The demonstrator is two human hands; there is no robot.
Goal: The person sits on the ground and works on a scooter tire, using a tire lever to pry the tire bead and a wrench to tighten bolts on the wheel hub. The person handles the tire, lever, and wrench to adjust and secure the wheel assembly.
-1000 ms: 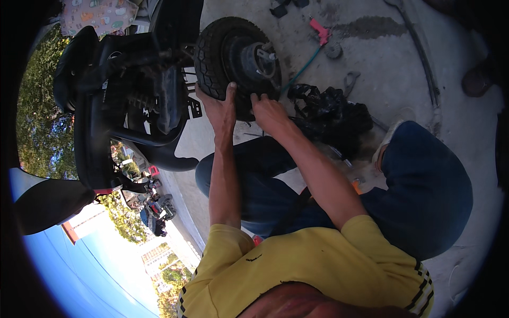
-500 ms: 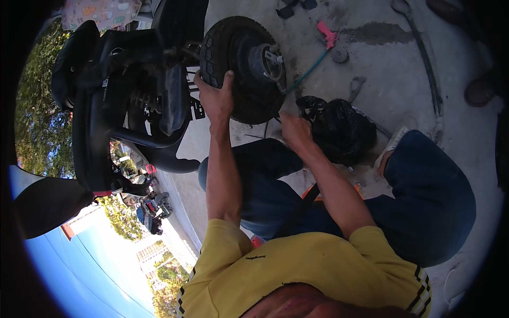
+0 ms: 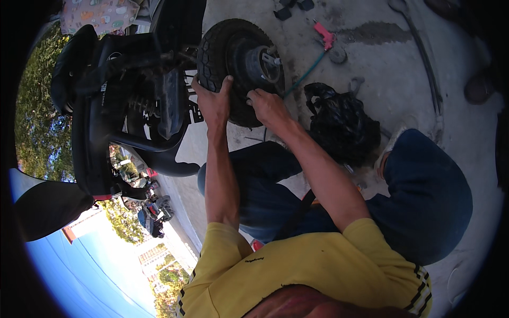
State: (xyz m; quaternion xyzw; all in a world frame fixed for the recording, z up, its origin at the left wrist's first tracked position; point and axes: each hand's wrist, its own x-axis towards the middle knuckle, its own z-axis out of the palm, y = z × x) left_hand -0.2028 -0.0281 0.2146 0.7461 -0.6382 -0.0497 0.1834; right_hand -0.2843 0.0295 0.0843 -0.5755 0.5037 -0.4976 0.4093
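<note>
A black scooter wheel (image 3: 211, 61) with a knobbly tyre and a metal hub stands before me, beside the black scooter (image 3: 90, 138). My left hand (image 3: 213, 103) grips the tyre's near left edge, thumb over the tread and fingers partly hidden behind it. Against the tyre's lower sidewall, my right hand (image 3: 269, 109) has its fingers curled and pinched together. Whatever they hold, if anything, is hidden. A crumpled black plastic bag (image 3: 344, 127) lies on the ground right of this hand.
Beyond the bag, a pink nozzle tool (image 3: 324, 36) with a green hose (image 3: 306, 77) lies on the concrete (image 3: 389, 79). A dark round piece (image 3: 337, 55) is next to it. A long dark bar or hose (image 3: 424, 58) runs along the right. Dark shoes (image 3: 480, 89) show at the far right.
My right hand has moved left and up, from beside the bag onto the tyre's sidewall. The left hand keeps its hold, and the wheel has shifted slightly.
</note>
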